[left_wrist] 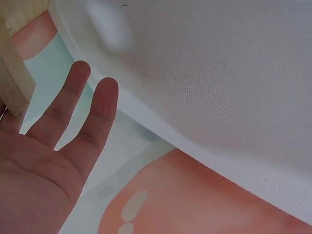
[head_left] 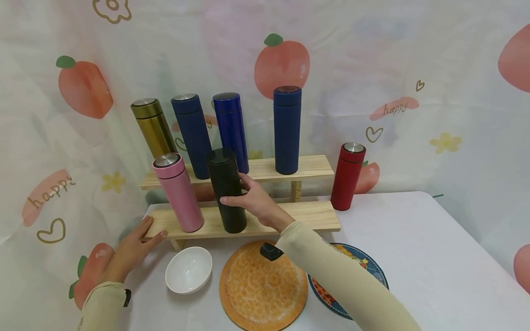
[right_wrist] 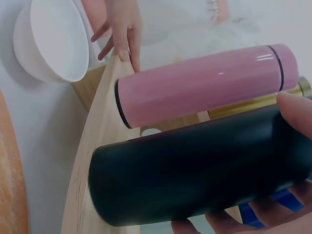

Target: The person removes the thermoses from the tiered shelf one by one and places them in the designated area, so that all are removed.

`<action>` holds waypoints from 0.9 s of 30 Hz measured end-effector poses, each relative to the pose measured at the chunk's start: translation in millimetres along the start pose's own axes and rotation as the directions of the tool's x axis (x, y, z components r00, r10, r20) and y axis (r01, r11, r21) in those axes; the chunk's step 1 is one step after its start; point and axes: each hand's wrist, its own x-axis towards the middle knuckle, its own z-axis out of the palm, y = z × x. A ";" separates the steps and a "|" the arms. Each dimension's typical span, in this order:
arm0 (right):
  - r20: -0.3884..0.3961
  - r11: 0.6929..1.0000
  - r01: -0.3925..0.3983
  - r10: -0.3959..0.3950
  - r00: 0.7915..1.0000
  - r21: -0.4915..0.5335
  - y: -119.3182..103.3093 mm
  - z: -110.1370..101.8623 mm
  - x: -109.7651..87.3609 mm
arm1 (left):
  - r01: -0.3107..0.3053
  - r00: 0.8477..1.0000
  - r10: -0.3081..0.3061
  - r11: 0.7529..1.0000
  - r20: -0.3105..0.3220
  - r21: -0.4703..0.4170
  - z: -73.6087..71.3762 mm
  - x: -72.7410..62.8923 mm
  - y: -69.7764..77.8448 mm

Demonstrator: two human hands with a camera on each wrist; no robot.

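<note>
My right hand point(head_left: 260, 201) grips a black thermos bottle point(head_left: 227, 191), thumb on one side and fingers round the other. Its base overlaps the lower board of a two-step wooden shelf point(head_left: 298, 216). Beside it on that board leans a pink thermos bottle point(right_wrist: 200, 85) as seen from the head, its lid silver. At the board's left end, my left hand point(head_left: 131, 252) holds the wood between thumb and index finger. In the left wrist view two fingers point(left_wrist: 100, 114) of that hand stick out straight, while the shelf end point(left_wrist: 14, 78) hides others.
On the upper board stand a gold bottle point(head_left: 154, 126), two navy bottles point(head_left: 287, 133) and a glossy blue bottle point(head_left: 232, 131). A red bottle point(head_left: 348, 177) stands right of the shelf. In front lie a white bowl point(head_left: 189, 271), a round tan mat point(head_left: 262, 287) and a patterned blue mat point(head_left: 374, 271).
</note>
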 end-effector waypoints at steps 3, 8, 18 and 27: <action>-0.006 1.000 0.005 -0.005 1.000 -0.007 0.5 0.2 0.9 | -0.004 1.000 0.004 1.000 -0.003 0.004 -0.1 -0.7 0.5; -0.022 0.999 0.029 -0.030 0.999 -0.029 1.6 0.1 1.0 | -0.016 1.000 0.016 1.000 -0.010 -0.002 -1.1 -0.9 1.2; -0.060 0.998 0.053 -0.055 0.997 -0.037 0.9 -2.5 -5.7 | -0.004 1.000 0.004 1.000 0.003 -0.021 -0.5 -1.4 1.5; -0.091 0.993 0.119 -0.118 0.989 0.004 -11.8 -11.2 -20.1 | 0.002 1.000 -0.002 1.000 0.007 0.002 -0.3 0.0 0.1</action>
